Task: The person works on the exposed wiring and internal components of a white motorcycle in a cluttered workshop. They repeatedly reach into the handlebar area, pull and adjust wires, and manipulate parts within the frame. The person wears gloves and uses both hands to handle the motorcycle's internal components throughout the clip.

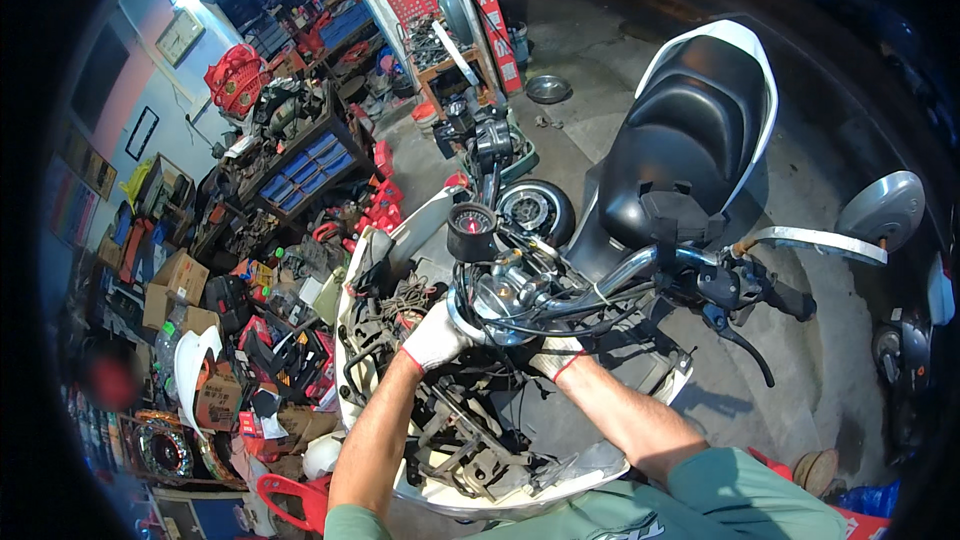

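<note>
In front of me stands a scooter with its front stripped open, showing cables and metal frame parts. My left hand (440, 338), in a white knitted glove with a red cuff, reaches in beside the chrome headstock (508, 292), next to a bundle of wires (408, 298). Its fingers are hidden, so their grip cannot be told. My right hand (557, 356), gloved alike, is under the black cables (590, 312) on the other side, its fingers also out of sight. Above the hands sit a round gauge (472, 230) and the chrome handlebar (630, 268).
Pale body panels (450, 508) surround the open front. The black seat (680, 130) lies beyond. A brake lever (745, 352) and mirror (882, 212) jut out right. Tools, boxes and parts crowd the left, near a red plastic stool (290, 500). A metal bowl (548, 89) rests on the floor.
</note>
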`<action>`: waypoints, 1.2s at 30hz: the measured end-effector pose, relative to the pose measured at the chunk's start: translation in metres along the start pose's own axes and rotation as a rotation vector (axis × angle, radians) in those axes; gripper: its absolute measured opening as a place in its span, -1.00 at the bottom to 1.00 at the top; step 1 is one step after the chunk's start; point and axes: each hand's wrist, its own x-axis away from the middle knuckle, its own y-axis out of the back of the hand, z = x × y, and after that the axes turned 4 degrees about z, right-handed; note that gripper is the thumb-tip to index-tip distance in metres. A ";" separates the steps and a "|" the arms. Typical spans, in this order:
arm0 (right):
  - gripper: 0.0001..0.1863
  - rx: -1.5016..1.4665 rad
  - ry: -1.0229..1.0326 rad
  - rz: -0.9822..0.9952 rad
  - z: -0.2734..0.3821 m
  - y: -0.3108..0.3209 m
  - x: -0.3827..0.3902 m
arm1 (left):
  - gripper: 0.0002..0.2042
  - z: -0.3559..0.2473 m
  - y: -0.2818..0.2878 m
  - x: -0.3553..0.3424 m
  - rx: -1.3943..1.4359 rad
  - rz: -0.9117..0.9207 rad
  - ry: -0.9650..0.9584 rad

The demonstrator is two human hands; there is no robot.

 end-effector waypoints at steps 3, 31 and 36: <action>-0.71 0.290 0.023 0.164 0.002 0.011 0.001 | -0.47 0.002 -0.001 0.002 0.033 -0.023 0.046; -0.89 -0.010 -0.015 -0.448 -0.001 -0.027 0.025 | -0.53 0.017 0.003 0.007 0.130 -0.057 0.057; -0.82 0.031 -0.002 -0.464 0.007 -0.023 0.026 | -0.53 0.015 -0.002 0.003 0.045 -0.097 -0.097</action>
